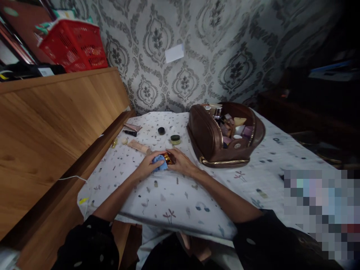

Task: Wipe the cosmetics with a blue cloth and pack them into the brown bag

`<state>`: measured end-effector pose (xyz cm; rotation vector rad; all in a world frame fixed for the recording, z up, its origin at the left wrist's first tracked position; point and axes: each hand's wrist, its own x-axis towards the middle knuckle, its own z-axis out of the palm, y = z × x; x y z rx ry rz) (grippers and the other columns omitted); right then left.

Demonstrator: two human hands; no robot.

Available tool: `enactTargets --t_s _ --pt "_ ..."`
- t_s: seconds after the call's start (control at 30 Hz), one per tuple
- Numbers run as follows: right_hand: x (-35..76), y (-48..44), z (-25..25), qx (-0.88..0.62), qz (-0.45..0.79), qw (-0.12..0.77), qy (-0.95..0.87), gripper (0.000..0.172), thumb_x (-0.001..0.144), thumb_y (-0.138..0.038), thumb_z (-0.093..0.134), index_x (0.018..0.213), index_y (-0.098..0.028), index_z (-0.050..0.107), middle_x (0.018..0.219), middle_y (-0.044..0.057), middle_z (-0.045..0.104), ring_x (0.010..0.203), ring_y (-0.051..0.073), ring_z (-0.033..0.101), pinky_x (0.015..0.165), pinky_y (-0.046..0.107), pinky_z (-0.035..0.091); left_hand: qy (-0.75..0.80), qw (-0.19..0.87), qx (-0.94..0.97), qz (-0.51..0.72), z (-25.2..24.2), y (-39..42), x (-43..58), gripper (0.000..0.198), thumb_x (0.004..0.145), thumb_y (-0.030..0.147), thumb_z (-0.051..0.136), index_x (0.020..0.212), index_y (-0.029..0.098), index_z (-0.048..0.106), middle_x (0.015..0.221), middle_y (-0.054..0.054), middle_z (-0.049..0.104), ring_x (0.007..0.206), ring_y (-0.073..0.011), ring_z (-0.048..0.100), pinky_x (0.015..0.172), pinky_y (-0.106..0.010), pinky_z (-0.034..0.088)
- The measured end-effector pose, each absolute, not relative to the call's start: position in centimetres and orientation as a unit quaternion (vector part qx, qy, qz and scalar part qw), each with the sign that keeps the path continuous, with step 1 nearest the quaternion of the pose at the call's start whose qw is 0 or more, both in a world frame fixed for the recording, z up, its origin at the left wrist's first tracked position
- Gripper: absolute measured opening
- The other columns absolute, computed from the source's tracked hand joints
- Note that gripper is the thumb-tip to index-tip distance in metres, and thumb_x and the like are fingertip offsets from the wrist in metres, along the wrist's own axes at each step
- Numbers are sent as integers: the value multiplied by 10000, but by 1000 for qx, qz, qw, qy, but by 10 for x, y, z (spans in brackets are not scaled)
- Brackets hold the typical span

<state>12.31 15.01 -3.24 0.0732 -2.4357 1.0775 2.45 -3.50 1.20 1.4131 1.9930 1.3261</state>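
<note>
My left hand [147, 165] is closed around a crumpled blue cloth [159, 163], which presses against a small container with a shiny gold band [168, 158]. Around the other side of that container, the fingers of my right hand [180, 161] are curled. Both hands meet low over the patterned white sheet [180, 197]. Just beyond them lie a beige squeeze tube [138, 146], a small jar with a dark lid [174, 139] and a small round black item [161, 131]. The container's exact kind is mostly hidden by my fingers.
An unzipped brown cosmetic bag [206, 131] full of bottles and tubes stands at the right. Farther left lie a black tube [130, 133] and a pinkish tube [132, 127]. A wooden panel [64, 112] borders the left side, with a red basket [74, 45] on top.
</note>
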Motion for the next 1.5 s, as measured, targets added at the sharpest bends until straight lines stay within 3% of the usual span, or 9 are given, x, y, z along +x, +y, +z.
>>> enactTargets --t_s 0.17,0.3,0.43,0.63,0.8,1.0,1.27,1.4,1.5 --pt "128 143 -24 64 432 192 -879 499 712 -371 798 1147 -209 616 1002 45 671 915 228 615 826 360 481 749 132 486 431 5 -65 20 554 841 426 678 1337 209 558 1299 -97 623 1188 -275 576 1042 -407 440" --pt "133 136 -18 99 498 166 -846 431 776 -410 740 1114 -201 573 1005 33 685 851 192 621 755 313 487 767 68 504 392 4 -75 19 368 822 342 679 1162 202 659 1147 -89 665 1088 -270 597 1003 -402 442" --pt "134 132 -18 91 493 164 -850 454 771 -386 739 1146 -200 563 1037 41 694 864 196 632 768 320 492 773 57 449 444 8 -76 21 225 826 307 643 1021 198 676 996 -52 696 956 -235 638 901 -353 488" --pt "127 133 -23 74 417 192 -885 449 723 -348 781 1114 -168 656 984 79 688 888 238 628 819 365 492 744 16 401 534 27 -68 32 241 903 323 536 1100 206 611 1053 -59 690 955 -205 648 880 -328 520" --pt "121 133 -29 86 372 214 -899 216 733 -229 721 932 -166 664 899 65 663 861 228 597 805 346 486 767 16 536 353 30 -42 57 389 902 335 544 1265 198 576 1268 -122 603 1199 -279 547 1078 -430 415" --pt "123 133 -33 66 357 225 -904 184 714 -222 722 867 -173 632 906 76 626 899 245 564 845 368 471 834 -11 498 237 23 -28 68 371 882 288 538 1235 178 577 1093 -110 579 1056 -297 554 966 -450 458" --pt "127 131 -24 33 338 197 -920 325 761 -423 754 889 -163 608 905 92 626 896 258 583 817 374 480 774 8 360 521 8 -5 51 59 811 235 609 838 213 561 788 2 560 824 -189 547 867 -329 462" --pt "130 131 -21 28 368 188 -910 438 747 -429 769 1055 -168 599 958 87 667 880 242 607 791 364 489 752 -6 292 591 0 12 38 220 912 385 512 781 212 475 693 26 492 686 -141 517 700 -261 472" --pt "131 132 -21 39 405 183 -895 638 723 -365 791 1266 -173 515 1047 94 690 936 247 639 834 378 501 730 -12 253 635 -7 20 34 312 941 492 451 822 205 473 712 24 492 668 -124 521 666 -241 477"
